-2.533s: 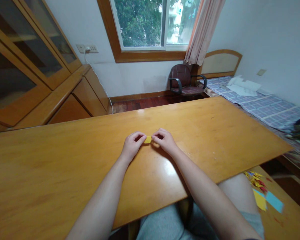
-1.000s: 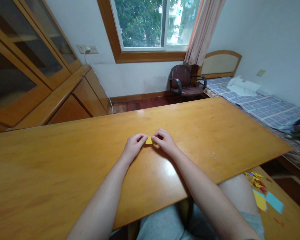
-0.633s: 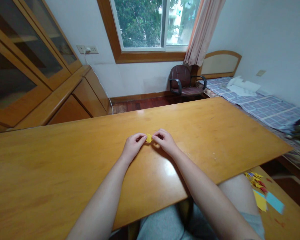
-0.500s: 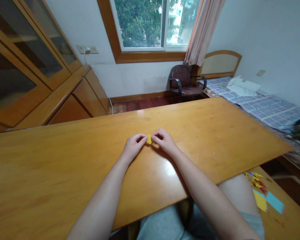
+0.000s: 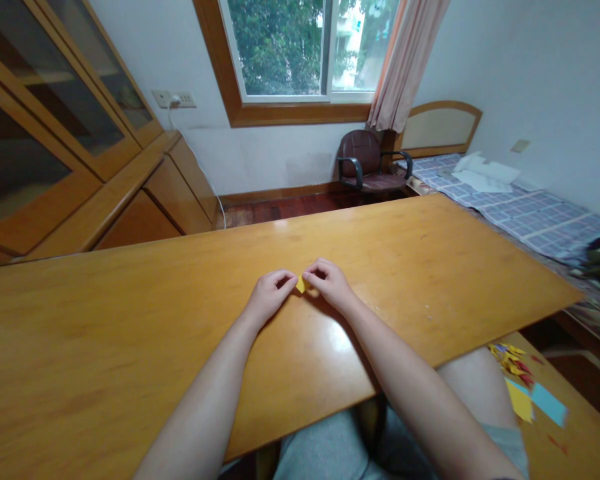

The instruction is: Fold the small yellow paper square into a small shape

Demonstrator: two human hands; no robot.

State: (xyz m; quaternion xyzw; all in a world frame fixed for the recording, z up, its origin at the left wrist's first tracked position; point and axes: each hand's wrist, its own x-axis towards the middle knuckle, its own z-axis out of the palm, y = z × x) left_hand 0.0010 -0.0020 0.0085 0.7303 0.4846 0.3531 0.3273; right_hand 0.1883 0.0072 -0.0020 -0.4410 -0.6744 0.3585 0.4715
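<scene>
A small piece of yellow paper (image 5: 301, 285), seemingly folded, is held just above the table between my two hands. My left hand (image 5: 270, 291) pinches its left side with thumb and forefinger. From the other side, my right hand (image 5: 329, 281) grips the right edge in a similar pinch. Fingertips cover both ends of the paper, so only its middle and lower point show. Beneath both hands lies the bare wooden table (image 5: 145, 333).
On a lower wooden surface at my right lie a pile of yellow and red paper pieces (image 5: 511, 360), yellow sheets (image 5: 520, 401) and a light blue sheet (image 5: 549, 404). Beyond the table stand a dark red armchair (image 5: 363, 160), a bed (image 5: 535, 207) and a cabinet (image 5: 130, 193).
The yellow paper has tilted slightly and sits a little lower between my fingers. My left hand has shifted slightly to the right; the right hand is almost still.
</scene>
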